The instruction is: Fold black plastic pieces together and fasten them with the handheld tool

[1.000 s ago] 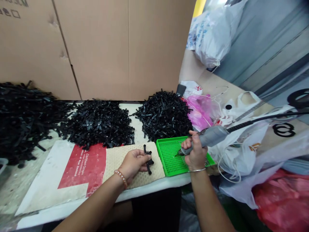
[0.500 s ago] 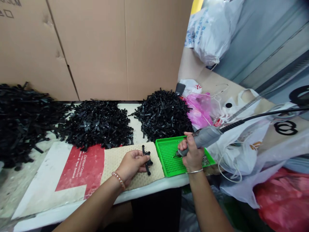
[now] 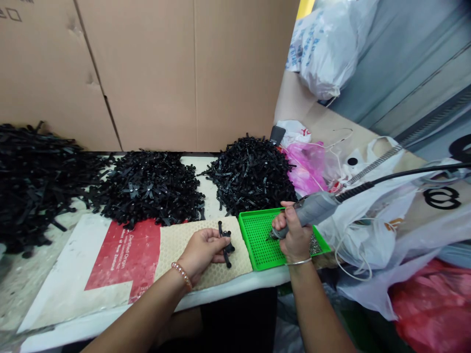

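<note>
Between its thumb and fingers, my left hand (image 3: 206, 249) pinches a small black plastic part (image 3: 228, 251) with arms and round ends, above the beige textured mat (image 3: 172, 252). My right hand (image 3: 296, 234) is wrapped round a grey electric screwdriver (image 3: 317, 210), whose tip points down and left over the green perforated tray (image 3: 253, 240). Small metal screws (image 3: 315, 245) lie in the tray's right end, partly hidden by my right hand. The tray sits against the mat's right edge.
Three heaps of black parts, on the left (image 3: 33, 181), in the middle (image 3: 147, 189) and on the right (image 3: 253, 174), lie before a cardboard box (image 3: 154, 73). Plastic bags (image 3: 368, 245) and the screwdriver's black cable (image 3: 415, 171) are at the right.
The view has shifted slightly. The black part in my left hand has turned a little, and both hands keep their grips.
</note>
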Demonstrator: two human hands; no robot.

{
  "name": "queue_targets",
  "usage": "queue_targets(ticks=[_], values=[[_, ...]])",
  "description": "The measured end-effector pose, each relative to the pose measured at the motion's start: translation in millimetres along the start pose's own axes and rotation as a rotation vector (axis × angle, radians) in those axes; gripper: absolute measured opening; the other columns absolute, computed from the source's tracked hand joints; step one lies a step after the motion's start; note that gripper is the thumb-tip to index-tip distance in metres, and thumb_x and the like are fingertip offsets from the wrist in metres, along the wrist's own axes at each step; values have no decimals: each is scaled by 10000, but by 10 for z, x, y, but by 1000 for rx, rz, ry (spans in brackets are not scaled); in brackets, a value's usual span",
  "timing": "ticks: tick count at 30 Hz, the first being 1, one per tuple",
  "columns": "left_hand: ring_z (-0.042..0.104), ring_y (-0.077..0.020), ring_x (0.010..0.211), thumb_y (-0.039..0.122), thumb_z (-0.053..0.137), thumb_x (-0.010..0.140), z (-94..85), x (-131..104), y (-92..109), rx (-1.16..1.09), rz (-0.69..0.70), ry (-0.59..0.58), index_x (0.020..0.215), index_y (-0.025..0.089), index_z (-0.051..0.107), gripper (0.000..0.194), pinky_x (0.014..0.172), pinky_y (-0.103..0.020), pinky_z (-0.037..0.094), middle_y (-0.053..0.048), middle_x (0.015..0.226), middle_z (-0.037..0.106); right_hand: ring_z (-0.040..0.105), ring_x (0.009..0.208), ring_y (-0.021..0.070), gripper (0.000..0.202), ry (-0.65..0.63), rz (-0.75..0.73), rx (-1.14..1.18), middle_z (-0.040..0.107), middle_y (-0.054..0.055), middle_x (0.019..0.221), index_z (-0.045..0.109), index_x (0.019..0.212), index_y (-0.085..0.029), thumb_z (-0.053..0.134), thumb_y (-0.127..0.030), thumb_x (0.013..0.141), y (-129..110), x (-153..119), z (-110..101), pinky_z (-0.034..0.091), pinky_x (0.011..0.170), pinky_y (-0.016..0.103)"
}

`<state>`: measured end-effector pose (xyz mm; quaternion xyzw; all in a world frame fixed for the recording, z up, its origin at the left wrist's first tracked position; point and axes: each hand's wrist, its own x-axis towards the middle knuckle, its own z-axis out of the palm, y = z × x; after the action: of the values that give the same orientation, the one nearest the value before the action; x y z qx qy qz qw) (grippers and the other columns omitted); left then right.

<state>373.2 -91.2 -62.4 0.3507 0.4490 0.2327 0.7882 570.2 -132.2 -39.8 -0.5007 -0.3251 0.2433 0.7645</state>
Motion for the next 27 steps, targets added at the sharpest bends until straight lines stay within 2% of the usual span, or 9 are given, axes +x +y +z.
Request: queue_targets(ticks=[10, 17, 23, 27], values=[[653, -156, 622, 218, 790, 657, 14, -22, 30, -6, -1, 14, 719, 129, 563, 252, 514, -219, 522, -47, 656, 659, 413, 399, 79, 270, -11, 1, -6, 437, -84, 459, 617, 850, -189, 740, -398, 732, -13, 2, 24, 368, 421, 204], [660, -158, 636, 187, 766, 680, 14, -14, 22, -10, -8, 15, 716, 131, 559, 217, 513, -212, 521, -56, 678, 673, 407, 399, 81, 267, -10, -2, -23, 431, -86, 461, 614, 850, -194, 734, -403, 734, -19, 1, 14, 371, 422, 206], [657, -143, 621, 117, 685, 750, 23, -33, 44, -9, -24, 13, 722, 122, 557, 131, 508, -204, 525, -62, 685, 674, 408, 402, 80, 250, -31, 2, -11, 429, -84, 456, 585, 783, -195, 730, -394, 745, 22, 6, -7, 370, 425, 202], [656, -142, 614, 87, 647, 777, 34, -19, 59, -20, -28, 10, 731, 119, 546, 115, 506, -209, 529, -52, 667, 664, 406, 404, 78, 255, -23, -9, -12, 437, -82, 460, 594, 817, -189, 729, -394, 751, 24, 3, 0, 365, 424, 198]])
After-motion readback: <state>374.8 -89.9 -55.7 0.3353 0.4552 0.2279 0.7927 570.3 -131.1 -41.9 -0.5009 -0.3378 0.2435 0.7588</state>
